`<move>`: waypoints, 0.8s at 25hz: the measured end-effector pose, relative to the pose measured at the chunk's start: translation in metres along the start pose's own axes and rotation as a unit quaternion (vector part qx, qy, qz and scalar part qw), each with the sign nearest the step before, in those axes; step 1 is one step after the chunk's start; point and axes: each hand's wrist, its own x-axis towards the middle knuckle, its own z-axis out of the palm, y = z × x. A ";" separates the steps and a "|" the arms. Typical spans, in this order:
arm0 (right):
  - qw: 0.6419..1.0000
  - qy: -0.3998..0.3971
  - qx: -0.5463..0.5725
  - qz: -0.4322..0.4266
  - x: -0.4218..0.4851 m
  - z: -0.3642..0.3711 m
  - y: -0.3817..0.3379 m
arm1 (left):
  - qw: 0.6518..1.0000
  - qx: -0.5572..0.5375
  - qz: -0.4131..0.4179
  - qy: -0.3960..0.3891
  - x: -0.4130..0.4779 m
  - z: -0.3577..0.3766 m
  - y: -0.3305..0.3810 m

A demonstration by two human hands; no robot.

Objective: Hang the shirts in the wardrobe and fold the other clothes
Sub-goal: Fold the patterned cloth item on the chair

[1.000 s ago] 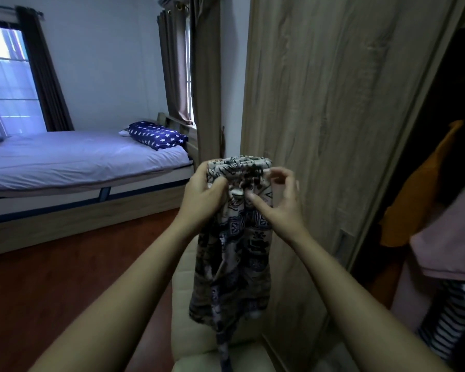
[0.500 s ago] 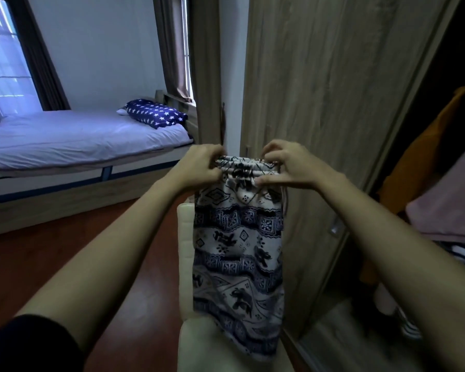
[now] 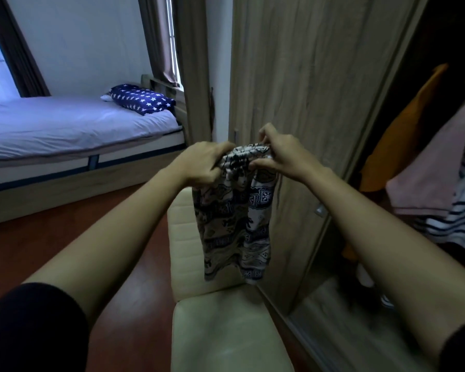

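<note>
Gripping the patterned shorts [image 3: 236,226] by the waistband, both hands are raised out in front. The left hand [image 3: 204,163] has its fingers curled tight round the bunched left end of the band, and the right hand [image 3: 282,154] pinches the other end between thumb and fingertips. The two sit close together, so the top is gathered rather than stretched flat. The legs hang free, straight down in front of the cream seat [image 3: 226,331] and just beside the wardrobe door [image 3: 306,89], and they seem to be clear of the cushion. Holding the shorts high by the band lets the cloth drop and line itself up, which looks like the set-up for a fold, not a hanging job. Inside the open wardrobe on the right, an orange garment [image 3: 403,135], a pink garment [image 3: 435,167] and a striped top [image 3: 462,218] already hang. The seat below looks the likely place to lay the shorts, and the fold itself is not yet made
</note>
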 end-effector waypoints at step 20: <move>0.844 -0.076 0.428 0.313 -0.135 0.169 0.031 | 0.997 -0.040 -0.044 0.052 0.027 -0.126 0.000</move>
